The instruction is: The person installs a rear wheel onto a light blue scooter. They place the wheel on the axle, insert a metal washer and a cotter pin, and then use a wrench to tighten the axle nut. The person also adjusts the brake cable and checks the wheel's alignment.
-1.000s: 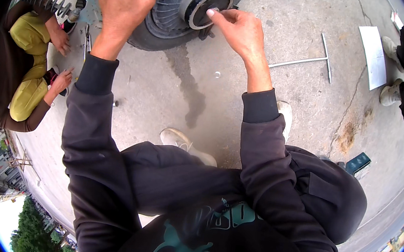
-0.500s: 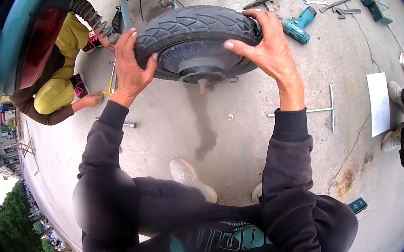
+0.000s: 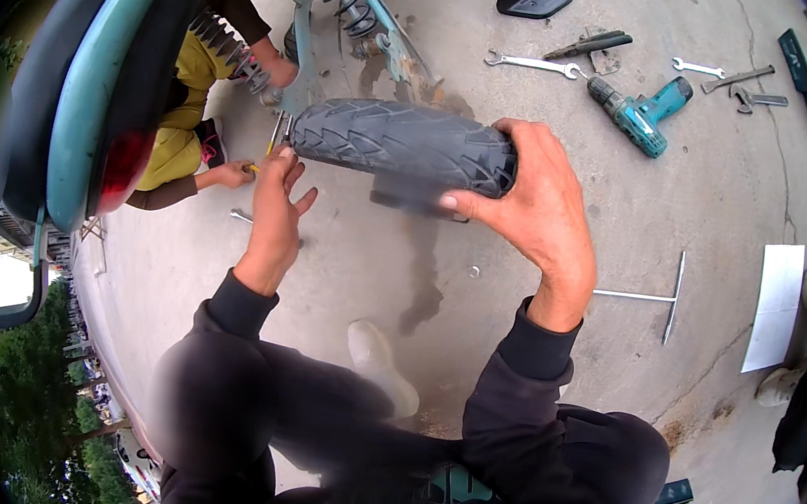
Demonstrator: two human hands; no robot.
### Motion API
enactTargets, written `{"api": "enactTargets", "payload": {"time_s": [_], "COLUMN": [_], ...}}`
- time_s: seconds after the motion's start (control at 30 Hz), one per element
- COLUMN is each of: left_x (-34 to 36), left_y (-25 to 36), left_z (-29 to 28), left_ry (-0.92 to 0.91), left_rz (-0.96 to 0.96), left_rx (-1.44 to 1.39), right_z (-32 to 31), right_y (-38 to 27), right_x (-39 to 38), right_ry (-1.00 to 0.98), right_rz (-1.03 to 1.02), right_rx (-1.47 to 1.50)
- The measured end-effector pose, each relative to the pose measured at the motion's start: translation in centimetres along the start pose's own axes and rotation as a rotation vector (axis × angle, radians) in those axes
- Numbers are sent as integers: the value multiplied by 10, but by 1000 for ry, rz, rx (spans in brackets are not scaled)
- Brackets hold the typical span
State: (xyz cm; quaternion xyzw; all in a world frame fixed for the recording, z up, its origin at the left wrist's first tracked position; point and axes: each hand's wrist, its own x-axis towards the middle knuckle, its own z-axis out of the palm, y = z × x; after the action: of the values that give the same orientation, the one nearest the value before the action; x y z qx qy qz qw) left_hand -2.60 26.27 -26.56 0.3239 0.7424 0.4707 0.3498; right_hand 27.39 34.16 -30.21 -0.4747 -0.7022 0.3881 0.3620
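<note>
A black scooter wheel (image 3: 397, 140) stands with its tread up in front of me, under the rear of the scooter. Its dark hub, partly blurred, sticks out on my side. My right hand (image 3: 546, 199) is closed over the tyre's right end, thumb on the near side and fingers behind. My left hand (image 3: 275, 216) is at the tyre's left end, fingertips at its edge and thumb spread away from the rubber. Beyond the wheel, a bare metal swingarm (image 3: 395, 34) runs down beside a coil shock absorber (image 3: 352, 14).
A person in yellow trousers (image 3: 178, 159) crouches at left, one hand on a yellow-handled tool (image 3: 253, 168). Teal drill (image 3: 639, 113), wrenches (image 3: 532, 63), hammer (image 3: 757, 99) and T-handle wrench (image 3: 675, 300) lie at right. White sheet (image 3: 774, 308) lies near another person's shoes.
The wheel has tipped more upright, hiding most of its hub face. My left hand has loosened from the tyre; my right still grips it. The view has shifted, bringing more scooter into sight.
</note>
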Motion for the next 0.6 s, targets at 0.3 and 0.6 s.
{"api": "enactTargets", "payload": {"time_s": [0.3,0.6], "left_x": [-14,-28], "left_y": [24,17], "left_z": [34,52], "left_ry": [-3,-200], "left_rz": [-251,-344], "left_rx": [-438,-347], "right_z": [4,2], "right_y": [26,37], "right_x": [6,23], "right_ry": [14,-37], "right_rz": [-58,-62], "right_rx": [191,192]}}
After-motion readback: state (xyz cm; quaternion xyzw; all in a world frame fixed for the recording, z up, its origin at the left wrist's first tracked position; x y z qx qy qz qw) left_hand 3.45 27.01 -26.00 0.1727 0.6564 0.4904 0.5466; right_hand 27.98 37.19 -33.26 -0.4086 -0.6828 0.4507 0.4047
